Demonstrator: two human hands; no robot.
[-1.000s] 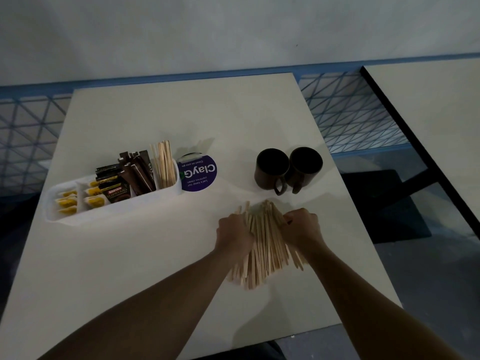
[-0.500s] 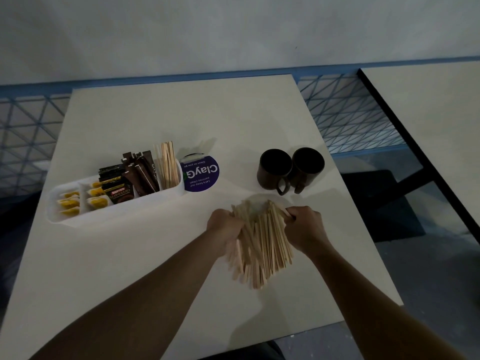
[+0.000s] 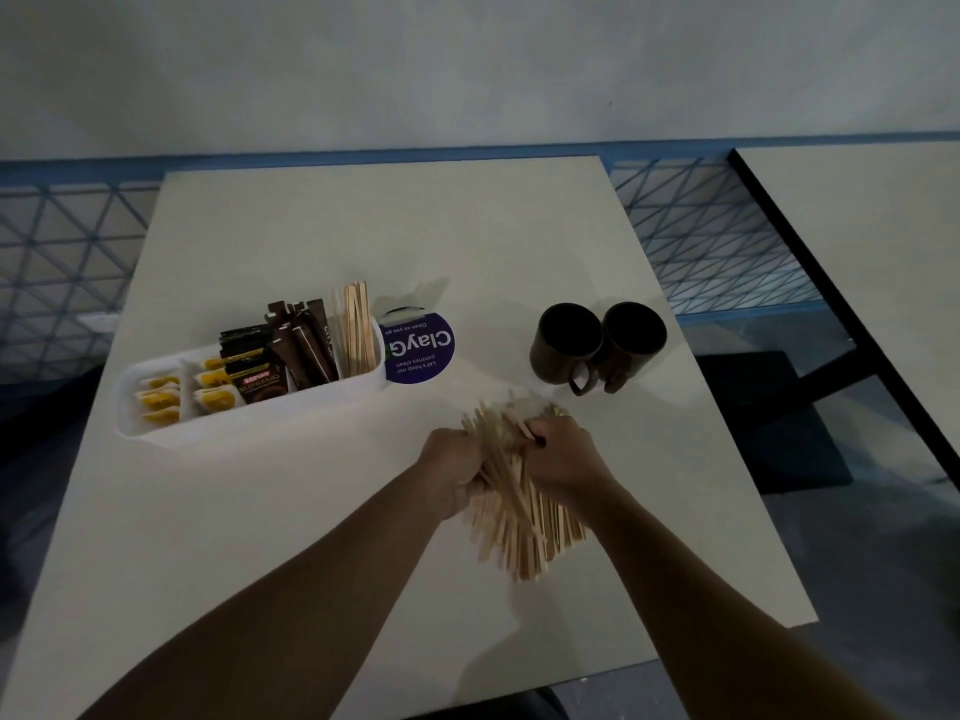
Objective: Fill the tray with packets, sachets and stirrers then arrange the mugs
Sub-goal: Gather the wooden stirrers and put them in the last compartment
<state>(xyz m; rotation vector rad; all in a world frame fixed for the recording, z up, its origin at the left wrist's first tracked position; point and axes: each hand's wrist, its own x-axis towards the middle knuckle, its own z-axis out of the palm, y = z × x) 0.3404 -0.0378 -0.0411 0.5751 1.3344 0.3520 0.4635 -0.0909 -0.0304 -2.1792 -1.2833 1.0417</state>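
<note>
A big bundle of wooden stirrers (image 3: 519, 517) is squeezed between my left hand (image 3: 451, 472) and my right hand (image 3: 563, 459), just above the white table (image 3: 311, 537). Both hands grip its upper part and the loose ends fan out toward me. A white divided tray (image 3: 249, 415) lies to the left. It holds yellow sachets (image 3: 161, 400), dark coffee packets (image 3: 260, 374), brown stick sachets (image 3: 306, 345) and upright stirrers (image 3: 357, 330) at its right end. Two dark mugs (image 3: 597, 345) stand side by side at the right, handles toward me.
A round purple "ClayGo" sign (image 3: 421, 348) stands right of the tray. The table's right edge runs close to the mugs. A second table (image 3: 883, 241) stands beyond a gap on the right. A blue-trimmed wall lies behind.
My hands have drawn closer together and pressed the spread stirrers into a tighter bundle, lifted slightly and shifted a little toward the mugs.
</note>
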